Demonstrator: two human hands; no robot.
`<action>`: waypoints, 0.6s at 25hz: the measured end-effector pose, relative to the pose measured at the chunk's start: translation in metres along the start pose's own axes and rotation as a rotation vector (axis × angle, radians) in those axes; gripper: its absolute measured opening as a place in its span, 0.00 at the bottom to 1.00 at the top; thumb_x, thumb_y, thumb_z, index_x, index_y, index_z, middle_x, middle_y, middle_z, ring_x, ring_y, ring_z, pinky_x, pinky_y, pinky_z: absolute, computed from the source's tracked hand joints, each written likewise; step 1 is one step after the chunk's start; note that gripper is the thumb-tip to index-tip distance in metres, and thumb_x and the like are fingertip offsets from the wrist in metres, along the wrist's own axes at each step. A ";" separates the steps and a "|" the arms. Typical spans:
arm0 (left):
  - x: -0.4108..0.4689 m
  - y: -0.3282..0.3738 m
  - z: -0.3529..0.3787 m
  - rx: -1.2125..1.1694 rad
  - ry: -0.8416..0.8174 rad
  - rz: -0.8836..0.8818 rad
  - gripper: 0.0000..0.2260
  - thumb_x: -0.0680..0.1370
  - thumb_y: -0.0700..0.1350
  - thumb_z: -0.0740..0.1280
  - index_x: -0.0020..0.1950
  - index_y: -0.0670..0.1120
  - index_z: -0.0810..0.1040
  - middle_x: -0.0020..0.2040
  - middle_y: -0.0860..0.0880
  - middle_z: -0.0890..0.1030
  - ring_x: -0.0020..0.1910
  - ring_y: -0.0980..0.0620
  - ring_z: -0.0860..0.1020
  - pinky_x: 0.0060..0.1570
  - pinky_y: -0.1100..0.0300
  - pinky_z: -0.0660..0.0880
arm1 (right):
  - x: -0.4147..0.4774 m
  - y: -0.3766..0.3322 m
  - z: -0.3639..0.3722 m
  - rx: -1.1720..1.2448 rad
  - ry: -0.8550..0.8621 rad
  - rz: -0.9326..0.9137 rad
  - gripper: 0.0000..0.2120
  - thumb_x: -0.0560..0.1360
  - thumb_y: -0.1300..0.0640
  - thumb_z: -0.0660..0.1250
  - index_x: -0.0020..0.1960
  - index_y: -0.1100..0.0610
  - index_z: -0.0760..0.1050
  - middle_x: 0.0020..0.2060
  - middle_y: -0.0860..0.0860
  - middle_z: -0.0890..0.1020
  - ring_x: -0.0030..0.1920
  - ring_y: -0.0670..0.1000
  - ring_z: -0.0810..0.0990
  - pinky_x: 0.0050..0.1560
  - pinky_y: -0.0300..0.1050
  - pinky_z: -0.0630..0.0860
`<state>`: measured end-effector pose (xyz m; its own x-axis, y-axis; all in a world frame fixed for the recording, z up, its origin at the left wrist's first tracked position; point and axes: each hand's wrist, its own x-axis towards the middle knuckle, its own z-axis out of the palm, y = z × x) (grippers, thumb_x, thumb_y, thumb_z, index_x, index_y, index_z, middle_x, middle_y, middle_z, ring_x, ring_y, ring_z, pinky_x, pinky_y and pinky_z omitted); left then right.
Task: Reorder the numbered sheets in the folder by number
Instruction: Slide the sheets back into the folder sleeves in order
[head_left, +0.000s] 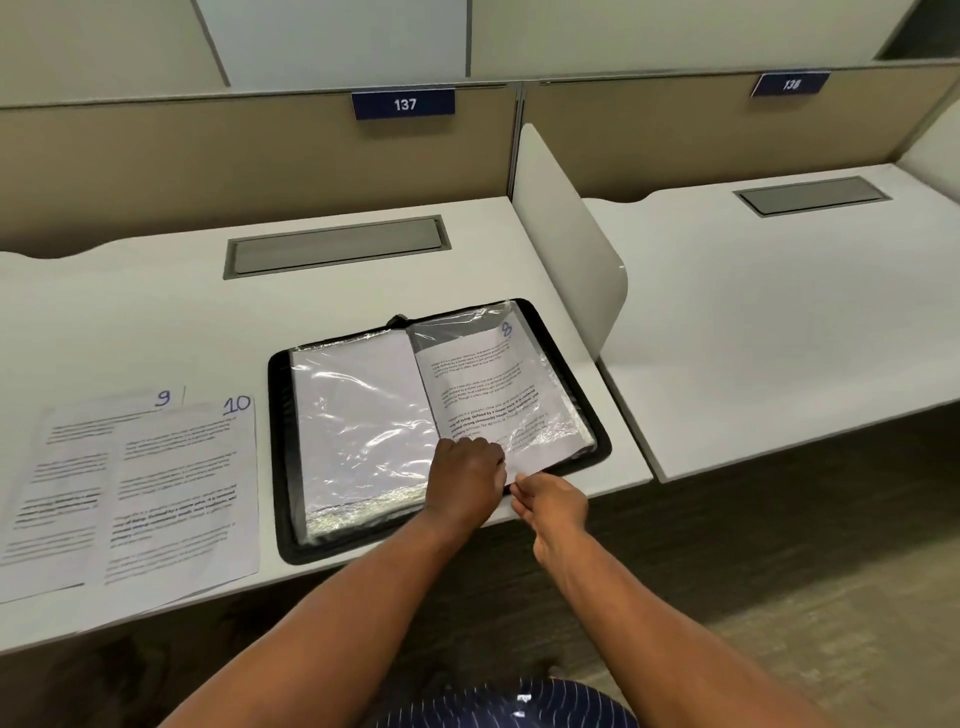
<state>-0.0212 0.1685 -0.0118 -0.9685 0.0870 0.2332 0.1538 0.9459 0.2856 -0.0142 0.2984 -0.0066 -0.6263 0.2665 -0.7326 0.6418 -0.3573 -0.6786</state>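
Black folder lies open on the white desk, near its front edge. Its right page holds sheet 8 in a clear sleeve, and the print there is too small to read. The left sleeve shows only a blank white back, with glare across the plastic.

The left hand sits knuckles-up on the lower edge of sheet 8, covering its bottom left corner. Its fingers are curled under and hidden, so I cannot tell whether they grip anything. The right hand is just beside it, off the desk's front edge. Thumb and fingers are closed in a narrow pinch on the lower edge of sheet 8. Whether they hold paper alone or the sleeve too is unclear.

Sheet 9 and sheet 10 lie loose on the desk left of the folder. Sheet 10 overlaps the right side of 9, and 9 is cut off at the left edge of view.

A white divider stands just right of the folder, between this desk and the next one. A grey hatch is set in the desk behind the folder. Label 137 is on the back panel; the label to its right is blurred.
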 end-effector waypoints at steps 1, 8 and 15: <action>-0.001 -0.002 -0.001 0.003 0.000 0.006 0.03 0.73 0.47 0.71 0.42 0.49 0.82 0.37 0.51 0.82 0.38 0.48 0.79 0.42 0.54 0.69 | -0.002 0.001 0.004 0.006 0.000 -0.011 0.07 0.76 0.67 0.73 0.53 0.63 0.82 0.45 0.59 0.87 0.47 0.54 0.88 0.51 0.48 0.85; -0.008 -0.006 -0.009 0.004 0.003 -0.007 0.06 0.75 0.50 0.68 0.43 0.50 0.82 0.38 0.51 0.82 0.39 0.48 0.78 0.43 0.53 0.70 | -0.002 -0.012 0.031 -0.035 -0.037 -0.057 0.06 0.74 0.66 0.75 0.49 0.59 0.83 0.44 0.57 0.87 0.45 0.53 0.86 0.44 0.44 0.83; -0.010 0.003 -0.013 -0.005 0.021 -0.104 0.04 0.76 0.48 0.69 0.44 0.50 0.82 0.39 0.51 0.83 0.39 0.49 0.78 0.43 0.54 0.72 | 0.009 -0.033 0.034 -0.136 -0.111 -0.124 0.05 0.73 0.67 0.75 0.45 0.58 0.84 0.42 0.53 0.86 0.41 0.49 0.81 0.47 0.44 0.79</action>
<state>-0.0087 0.1665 -0.0015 -0.9751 -0.0179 0.2211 0.0538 0.9479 0.3141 -0.0558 0.2821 0.0107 -0.7442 0.1979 -0.6379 0.6059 -0.2019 -0.7695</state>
